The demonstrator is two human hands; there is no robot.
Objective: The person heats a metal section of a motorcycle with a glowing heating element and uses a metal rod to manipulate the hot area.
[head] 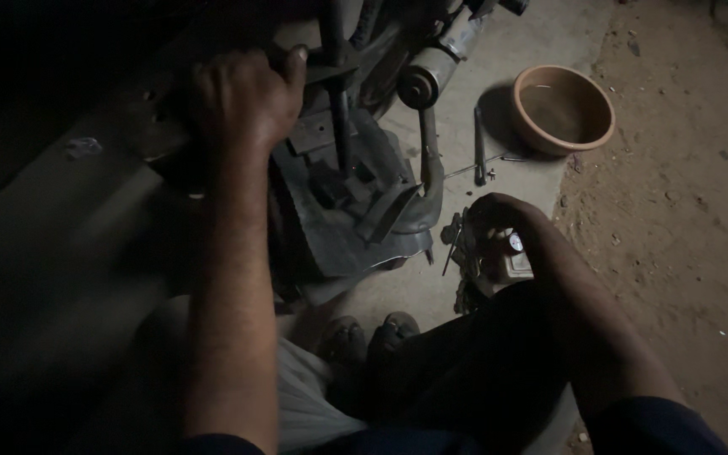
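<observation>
My left hand (242, 101) is clamped on the dark metal bracket (162, 126) at upper left; my right hand (499, 227), lower centre, curls over small bolts (457, 240). In this gloom, they could easily scatter across the concrete floor (516, 50).

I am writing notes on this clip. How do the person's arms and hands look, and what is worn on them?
Both forearms are bare. The left hand and the right hand have no gloves; the dim light shows no rings or watch. Dark blue sleeve edges show near the bottom of the picture, at the upper arms. Nothing else is worn on the arms.
</observation>
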